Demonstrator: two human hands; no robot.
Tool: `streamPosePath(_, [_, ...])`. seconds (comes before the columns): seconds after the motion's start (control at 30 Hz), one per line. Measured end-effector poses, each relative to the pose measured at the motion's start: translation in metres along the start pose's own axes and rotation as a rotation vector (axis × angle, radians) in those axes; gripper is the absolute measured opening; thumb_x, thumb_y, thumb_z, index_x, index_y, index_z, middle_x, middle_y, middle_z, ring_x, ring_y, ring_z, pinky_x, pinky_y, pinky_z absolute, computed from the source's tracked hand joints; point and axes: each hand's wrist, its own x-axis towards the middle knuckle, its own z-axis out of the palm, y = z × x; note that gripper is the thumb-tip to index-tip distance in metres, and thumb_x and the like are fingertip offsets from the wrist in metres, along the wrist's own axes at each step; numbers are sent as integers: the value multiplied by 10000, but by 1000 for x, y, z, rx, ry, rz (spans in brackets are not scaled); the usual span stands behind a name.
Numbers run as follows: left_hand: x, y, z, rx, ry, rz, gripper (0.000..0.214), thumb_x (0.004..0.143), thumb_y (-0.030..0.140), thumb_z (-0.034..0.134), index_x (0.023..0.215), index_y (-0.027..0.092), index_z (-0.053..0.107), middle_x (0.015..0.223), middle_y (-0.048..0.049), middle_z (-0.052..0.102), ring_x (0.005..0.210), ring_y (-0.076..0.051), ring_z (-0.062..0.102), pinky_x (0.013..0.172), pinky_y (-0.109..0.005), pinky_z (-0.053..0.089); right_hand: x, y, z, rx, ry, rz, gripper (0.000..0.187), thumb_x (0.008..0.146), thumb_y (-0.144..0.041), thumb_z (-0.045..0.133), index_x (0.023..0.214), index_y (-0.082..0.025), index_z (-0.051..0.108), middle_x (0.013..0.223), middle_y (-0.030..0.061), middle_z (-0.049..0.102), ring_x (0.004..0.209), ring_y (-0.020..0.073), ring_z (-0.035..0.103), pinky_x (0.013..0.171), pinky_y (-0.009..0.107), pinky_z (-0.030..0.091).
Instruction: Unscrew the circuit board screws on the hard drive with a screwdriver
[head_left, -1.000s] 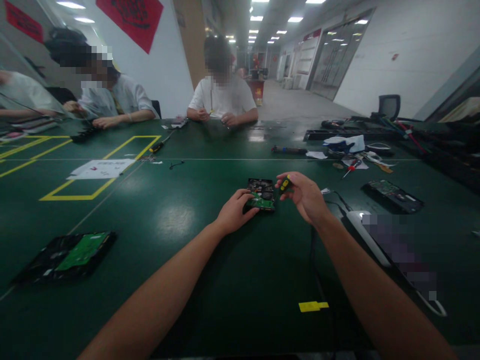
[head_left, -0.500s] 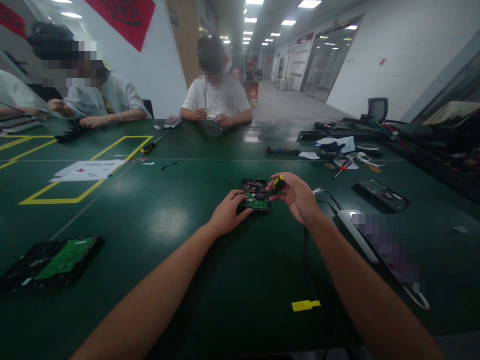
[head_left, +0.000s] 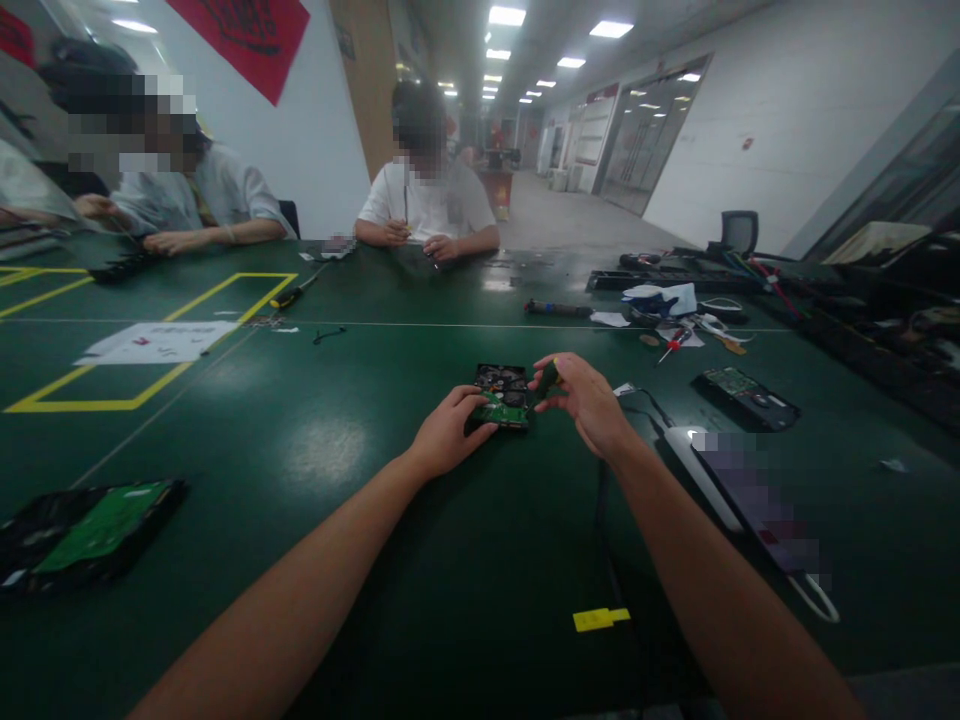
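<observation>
A hard drive [head_left: 504, 410] with a green circuit board lies on the table before me. My left hand [head_left: 452, 428] grips its left side, fingers over the top and thumb along the near edge. At its right side, my right hand [head_left: 583, 398] is closed around a screwdriver [head_left: 548, 378] with a black and yellow handle. The handle leans toward the drive. I cannot make out the tip of the screwdriver.
Another hard drive [head_left: 94, 530] lies at the near left, and a third [head_left: 747, 397] at the right. A phone [head_left: 750, 490] rests on a white stand with a cable. A screwdriver [head_left: 286, 298] and paper [head_left: 154, 342] lie at the left. People [head_left: 431, 205] sit across the table.
The view has shifted slightly to the right. The screwdriver handle in my right hand has turned and dropped a little; my left hand stays on the drive.
</observation>
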Motion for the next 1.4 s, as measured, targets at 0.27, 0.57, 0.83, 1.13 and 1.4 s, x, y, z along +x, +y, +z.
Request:
streamPosePath(0.27, [-1,0,-1,-4,0,-3,427,892,457,620,1256,235,589,1382,-99,508,1224,-274,566,1043,-457,498,3,3,2,-97,58,-93,151,890,-364,629,892,-217,665,1111,71,676,846,181,617,537,275,467])
streamPosePath(0.57, [0,0,-1,-3,0,14,430,894,451,620,1258,224,585,1378,-106,510,1237,-272,559,1052,-451,491,3,-2,3,87,-20,-73,252,953,-402,515,1003,-238,699,958,66,690,891,205,639,586,290,480])
streamPosePath(0.83, [-1,0,-1,-7,8,22,428,895,450,620,1258,226,589,1368,-109,514,1223,-272,566,1036,-455,500,4,-5,3,29,-2,-44,217,910,-401,621,1074,-278,693,1021,47,666,954,214,618,619,313,559])
streamPosePath(1.13, [-1,0,-1,-15,7,18,428,887,440,634,1255,225,592,1362,-106,520,1233,-267,559,1047,-443,495,6,-3,1,-11,1,-81,154,915,-367,625,985,-244,685,1038,56,673,972,209,620,621,290,550])
streamPosePath(1.4, [-1,0,-1,-8,9,16,415,891,430,632,1253,231,593,1372,-108,515,1239,-274,553,1036,-461,498,6,-1,-1,148,-10,-49,174,931,-378,557,993,-242,645,977,56,688,937,213,646,660,321,557])
